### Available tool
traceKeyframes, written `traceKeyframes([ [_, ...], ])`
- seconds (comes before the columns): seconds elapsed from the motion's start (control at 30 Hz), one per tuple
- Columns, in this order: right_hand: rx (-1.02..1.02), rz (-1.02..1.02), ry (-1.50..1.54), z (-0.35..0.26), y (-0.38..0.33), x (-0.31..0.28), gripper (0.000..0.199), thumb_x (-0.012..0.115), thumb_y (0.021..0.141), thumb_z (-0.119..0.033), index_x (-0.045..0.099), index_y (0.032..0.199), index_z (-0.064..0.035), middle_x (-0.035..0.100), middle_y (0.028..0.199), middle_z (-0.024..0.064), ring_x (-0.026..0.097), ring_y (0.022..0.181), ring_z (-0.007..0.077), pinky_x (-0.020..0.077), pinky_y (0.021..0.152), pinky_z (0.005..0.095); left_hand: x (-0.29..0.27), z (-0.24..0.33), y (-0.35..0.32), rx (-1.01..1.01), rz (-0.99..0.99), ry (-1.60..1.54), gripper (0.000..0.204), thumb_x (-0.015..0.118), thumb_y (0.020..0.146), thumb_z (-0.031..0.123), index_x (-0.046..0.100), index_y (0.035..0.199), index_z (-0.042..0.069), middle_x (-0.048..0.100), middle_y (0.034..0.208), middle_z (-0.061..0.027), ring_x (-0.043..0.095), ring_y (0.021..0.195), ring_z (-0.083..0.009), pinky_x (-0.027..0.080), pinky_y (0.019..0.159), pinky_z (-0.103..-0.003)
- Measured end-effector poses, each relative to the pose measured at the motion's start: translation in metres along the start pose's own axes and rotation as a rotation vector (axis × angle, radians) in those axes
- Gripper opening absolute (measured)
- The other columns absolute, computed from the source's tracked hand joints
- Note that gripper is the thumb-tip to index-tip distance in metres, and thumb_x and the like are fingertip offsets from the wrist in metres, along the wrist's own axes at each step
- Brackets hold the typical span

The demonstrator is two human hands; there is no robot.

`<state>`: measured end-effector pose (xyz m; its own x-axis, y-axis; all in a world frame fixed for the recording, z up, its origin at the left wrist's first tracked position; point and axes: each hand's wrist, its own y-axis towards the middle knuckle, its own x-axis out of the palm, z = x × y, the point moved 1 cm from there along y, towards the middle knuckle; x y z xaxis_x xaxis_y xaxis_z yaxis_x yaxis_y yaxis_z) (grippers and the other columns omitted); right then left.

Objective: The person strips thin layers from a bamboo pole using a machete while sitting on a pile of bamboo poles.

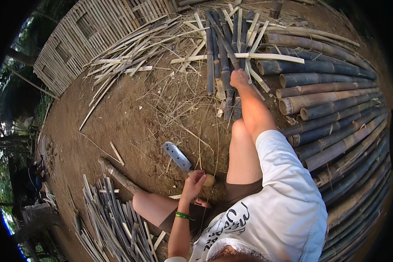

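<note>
My right hand (239, 78), at the end of an outstretched arm, is closed around the near end of a dark split bamboo piece (225, 43). That piece slants away over a pile of dark bamboo splits (210, 65). A pale bamboo strip (270, 56) lies crosswise beside the hand. Closer to my body, my left hand (193, 185) is closed at the handle of a broad-bladed knife (177, 156). The grey blade has dark holes and points forward and left. A rounded tan handle end (208, 180) shows past my fingers, which partly hide the grip.
Thick bamboo poles (327, 94) lie stacked along the right. Thin strips (113, 218) are bundled at lower left near a short log (120, 175). Pale strips (126, 61) scatter before a slatted bamboo wall (89, 35). Shavings (179, 109) litter the dirt ground.
</note>
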<state>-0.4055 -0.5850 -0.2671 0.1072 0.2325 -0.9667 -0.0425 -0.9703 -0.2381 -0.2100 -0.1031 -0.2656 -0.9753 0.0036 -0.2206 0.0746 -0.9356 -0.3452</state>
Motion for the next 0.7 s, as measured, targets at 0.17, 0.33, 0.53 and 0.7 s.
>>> traceKeyframes([
  [0.17, -0.001, -0.219, 0.053, 0.008, -0.003, 0.024, 0.052, 0.060, 0.092, -0.017, 0.045, 0.140, -0.0086, 0.038, 0.145, 0.0166, 0.043, 0.132, 0.0371, 0.0450, 0.105, 0.0490, 0.011, -0.013, 0.003, 0.009, 0.001, 0.309, 0.031, 0.065, 0.093, 0.020, 0.061, 0.114, -0.002, 0.072, 0.094, -0.0170, 0.071, 0.088, -0.0268, 0.054, 0.077, -0.036],
  [0.33, 0.012, -0.229, 0.109, 0.027, 0.017, 0.035, 0.051, 0.059, 0.093, -0.015, 0.042, 0.140, -0.0070, 0.039, 0.143, 0.0201, 0.048, 0.127, 0.0363, 0.0479, 0.102, 0.0432, 0.021, 0.007, 0.014, 0.048, -0.064, 0.323, 0.030, 0.065, 0.093, 0.021, 0.062, 0.113, -0.001, 0.072, 0.094, -0.0184, 0.071, 0.090, -0.0301, 0.054, 0.077, -0.037],
  [0.53, 0.182, -0.069, 0.409, 0.036, 0.020, 0.042, 0.049, 0.064, 0.090, -0.017, 0.045, 0.134, -0.0050, 0.052, 0.134, 0.0207, 0.057, 0.118, 0.0355, 0.0522, 0.095, 0.0433, 0.014, 0.014, 0.006, -0.006, -0.020, 0.328, 0.031, 0.064, 0.093, 0.022, 0.062, 0.115, 0.000, 0.071, 0.095, -0.0198, 0.071, 0.092, -0.0302, 0.054, 0.078, -0.037],
  [0.7, 0.217, -0.136, 0.545, 0.031, 0.023, 0.048, 0.038, 0.065, 0.087, -0.015, 0.057, 0.122, -0.0021, 0.064, 0.116, 0.0209, 0.063, 0.109, 0.0334, 0.0529, 0.090, 0.0429, 0.008, 0.020, -0.002, -0.043, 0.018, 0.337, 0.030, 0.064, 0.093, 0.021, 0.062, 0.113, -0.001, 0.071, 0.095, -0.0192, 0.071, 0.091, -0.0295, 0.054, 0.077, -0.037],
])
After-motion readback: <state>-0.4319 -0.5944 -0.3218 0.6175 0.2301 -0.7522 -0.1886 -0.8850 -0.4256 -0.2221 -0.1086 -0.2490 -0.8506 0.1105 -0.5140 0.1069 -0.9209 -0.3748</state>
